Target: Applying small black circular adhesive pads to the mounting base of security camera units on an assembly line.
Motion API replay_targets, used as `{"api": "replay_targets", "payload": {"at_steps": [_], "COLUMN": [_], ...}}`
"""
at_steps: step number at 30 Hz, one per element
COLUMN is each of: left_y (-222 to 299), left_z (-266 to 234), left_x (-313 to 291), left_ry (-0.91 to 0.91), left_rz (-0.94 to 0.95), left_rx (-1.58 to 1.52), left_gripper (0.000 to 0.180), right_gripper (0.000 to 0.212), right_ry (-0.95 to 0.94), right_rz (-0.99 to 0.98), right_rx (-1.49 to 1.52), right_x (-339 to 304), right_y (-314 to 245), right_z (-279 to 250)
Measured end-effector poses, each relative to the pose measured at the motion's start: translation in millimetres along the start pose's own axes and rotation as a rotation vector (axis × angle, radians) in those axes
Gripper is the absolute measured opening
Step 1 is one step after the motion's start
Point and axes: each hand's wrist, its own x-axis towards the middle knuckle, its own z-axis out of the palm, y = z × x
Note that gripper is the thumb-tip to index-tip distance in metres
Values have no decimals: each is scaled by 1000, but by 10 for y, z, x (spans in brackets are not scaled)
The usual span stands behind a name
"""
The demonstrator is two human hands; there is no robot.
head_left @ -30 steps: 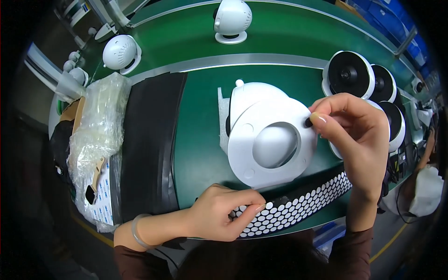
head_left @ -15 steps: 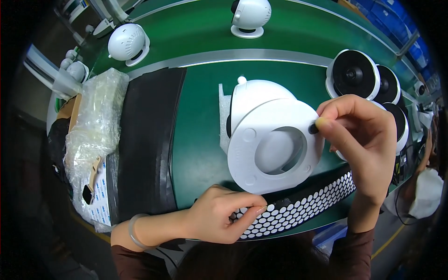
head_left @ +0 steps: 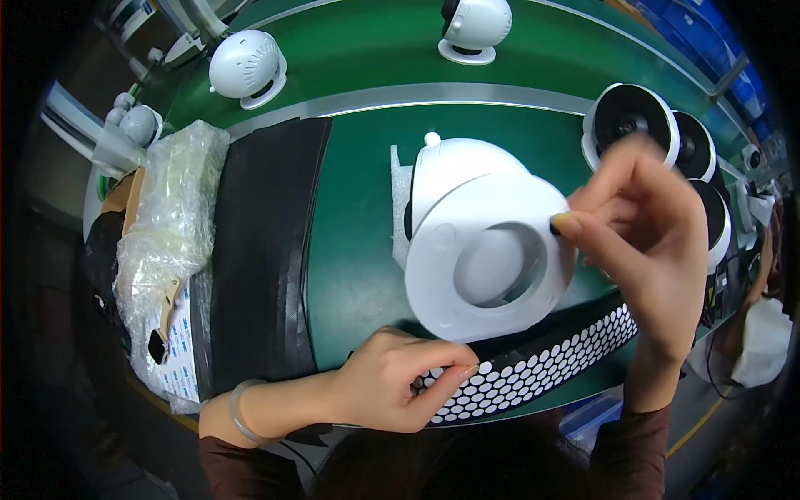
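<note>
A white ball-shaped device (head_left: 458,158) lies on the green table in front of me, its flat white ring base (head_left: 429,287) tilted toward me. At the base's right edge, my right hand (head_left: 646,237) has its thumb and blurred index finger on a small black round pad (head_left: 556,224). My left hand (head_left: 408,375) is closed in a pinch at the upper edge of a black sheet with rows of white dots (head_left: 542,372). This sheet lies curved along the near table edge. Whether a loose pad is between the left fingertips is too small to tell.
Two similar white devices (head_left: 247,67) (head_left: 479,23) stand on the green belt beyond a metal rail. Several more with black fronts (head_left: 635,125) are grouped at the right. Black sheets (head_left: 262,250) and a bubble-wrapped bundle (head_left: 171,200) lie left; a watch (head_left: 161,333) rests there.
The devices on the far belt have shifted to the right. My right index finger has moved and blurred, while the thumb stays at the black pad. My left hand is almost unmoved.
</note>
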Motion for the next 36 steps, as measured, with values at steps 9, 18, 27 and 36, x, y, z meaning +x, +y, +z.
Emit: {"api": "replay_targets", "payload": {"at_steps": [9,18,27,36], "left_y": [-7,-7,-12,10], "left_z": [25,42,42,45], "left_x": [-28,-28,-26,-8], "left_ry": [-17,-14,-1,-9], "left_rz": [62,99,97,-54], "left_rx": [33,66,87,33], "left_gripper": [5,4,4,10], "right_gripper": [23,18,16,12], "right_ry": [80,-191,-371,102], "right_rz": [-4,130,126,-295], "right_rx": [-41,170,-78,-540], "right_x": [-72,22,45,-334], "right_y": [34,170,-14,-124], "right_z": [-91,-55,-112,-136]}}
